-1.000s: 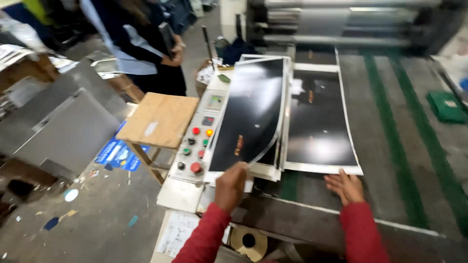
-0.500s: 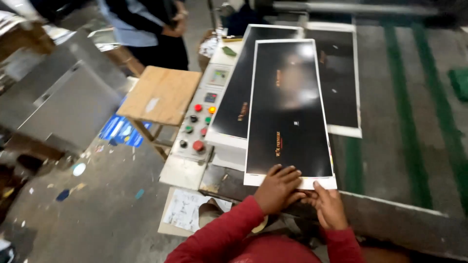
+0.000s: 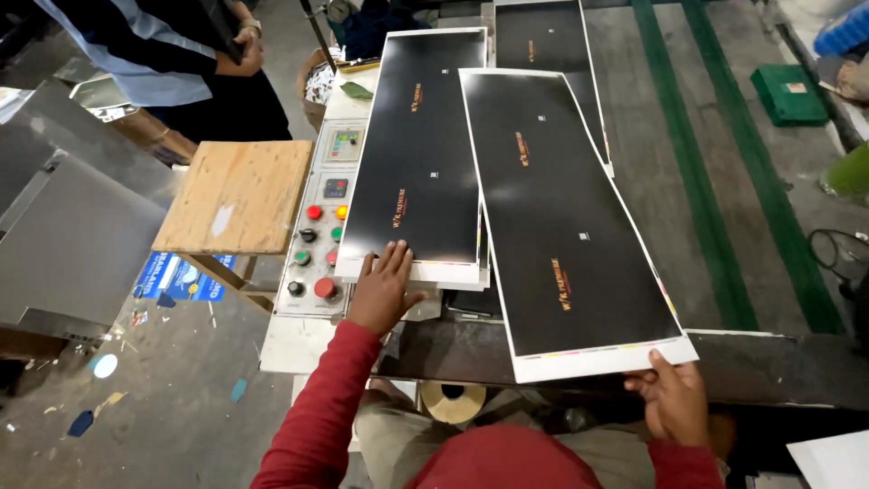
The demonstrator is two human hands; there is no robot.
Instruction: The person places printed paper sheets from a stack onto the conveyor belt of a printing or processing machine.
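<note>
Nearest the camera, the right hand (image 3: 674,398) has its grip closed on the near right corner of a long black printed sheet (image 3: 566,208), pinching the white margin between thumb above and fingers below. That sheet lies slanted, its near end jutting past the dark front edge of the table (image 3: 760,362) and its far end overlapping the other sheets. The left hand (image 3: 382,288), in a red sleeve, lies flat with fingers spread and holds nothing; its fingertips press on the near white edge of a stack of black sheets (image 3: 421,154) just left of the slanted one. Beside that hand is a control panel (image 3: 317,240) with red, green and yellow buttons, and left of it a wooden stool top (image 3: 237,195). Farther off, another black sheet (image 3: 543,36) lies on the grey table surface with its green stripes. At the far left stands another person (image 3: 172,54), hands clasped.
</note>
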